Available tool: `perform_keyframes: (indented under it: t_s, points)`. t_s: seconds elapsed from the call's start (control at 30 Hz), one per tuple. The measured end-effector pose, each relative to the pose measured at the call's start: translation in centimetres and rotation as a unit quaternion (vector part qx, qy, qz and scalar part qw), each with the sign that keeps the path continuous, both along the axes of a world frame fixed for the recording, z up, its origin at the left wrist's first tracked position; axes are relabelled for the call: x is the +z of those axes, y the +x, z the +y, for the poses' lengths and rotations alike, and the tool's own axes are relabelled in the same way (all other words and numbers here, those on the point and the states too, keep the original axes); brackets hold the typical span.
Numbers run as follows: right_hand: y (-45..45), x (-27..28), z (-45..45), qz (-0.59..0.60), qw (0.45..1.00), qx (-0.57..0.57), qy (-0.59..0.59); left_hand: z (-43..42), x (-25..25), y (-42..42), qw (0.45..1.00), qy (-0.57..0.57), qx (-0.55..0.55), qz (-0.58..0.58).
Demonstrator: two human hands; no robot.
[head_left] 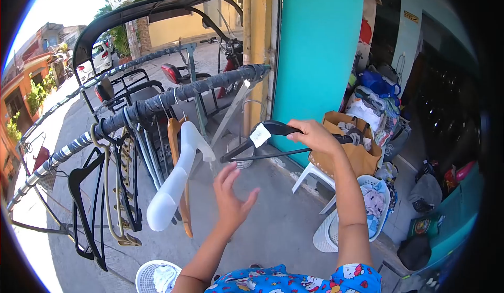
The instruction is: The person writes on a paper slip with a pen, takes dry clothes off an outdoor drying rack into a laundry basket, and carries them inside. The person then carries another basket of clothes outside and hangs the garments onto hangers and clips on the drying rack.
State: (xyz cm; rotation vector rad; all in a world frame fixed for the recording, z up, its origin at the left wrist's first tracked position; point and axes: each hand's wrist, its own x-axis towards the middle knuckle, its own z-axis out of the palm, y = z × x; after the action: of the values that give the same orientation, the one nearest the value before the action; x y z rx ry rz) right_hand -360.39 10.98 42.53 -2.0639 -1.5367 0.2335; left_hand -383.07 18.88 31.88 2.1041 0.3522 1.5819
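Note:
My right hand (pixel 312 135) is closed on the upper arm of a black hanger (pixel 278 128), which has a white paper tag (pixel 260 134) on it. Below the hanger's left end, my left hand (pixel 232 196) has its fingers spread and holds nothing. To the left, a thick white hanger (pixel 176 188) hangs from a dark wrapped rail (pixel 184 91). A wooden hanger (pixel 186 214), several thin hangers and a black hanger (pixel 84 209) hang from the same rail.
On the right, a brown bag (pixel 370 154) with clothes stands on a white stool (pixel 304 180), above a white basket (pixel 331 232) of clothes. A clothes pile (pixel 375 101) lies behind. Another basket (pixel 144 277) is at the bottom. A turquoise panel (pixel 315 57) rises ahead.

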Motion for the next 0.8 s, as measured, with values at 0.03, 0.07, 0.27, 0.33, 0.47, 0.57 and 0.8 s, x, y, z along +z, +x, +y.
perform_keyframes:
  t_s: [0.03,0.07,0.27,0.33,0.47,0.57,0.8]
  points:
    - [-0.3,-0.8,-0.5,-0.068,0.997,0.008,0.024,-0.1,0.7,1.1,1.0,0.009,0.009,0.006]
    - [-0.7,-1.4,-0.9,-0.104,0.994,-0.006,0.007,-0.1,1.2,2.2,1.0,-0.002,0.015,0.017]
    - [-3.2,-2.8,-2.3,-0.188,0.98,-0.028,-0.067,0.7,-1.2,6.8,0.995,-0.079,0.012,0.058]
    - [-3.4,-2.6,-2.6,-0.178,0.98,-0.031,-0.088,1.0,-2.2,7.1,0.992,-0.11,-0.001,0.063]
    - [-3.2,-2.7,-3.0,-0.17,0.977,-0.027,-0.127,2.5,-3.8,6.8,0.976,-0.2,-0.057,0.066]
    - [-2.8,-2.3,-2.7,-0.158,0.975,-0.014,-0.156,2.6,-3.9,6.6,0.943,-0.312,-0.108,0.052]
    - [-1.6,-3.9,-1.8,-0.205,0.97,0.044,-0.12,2.5,-3.5,6.0,0.956,-0.264,-0.088,0.091]
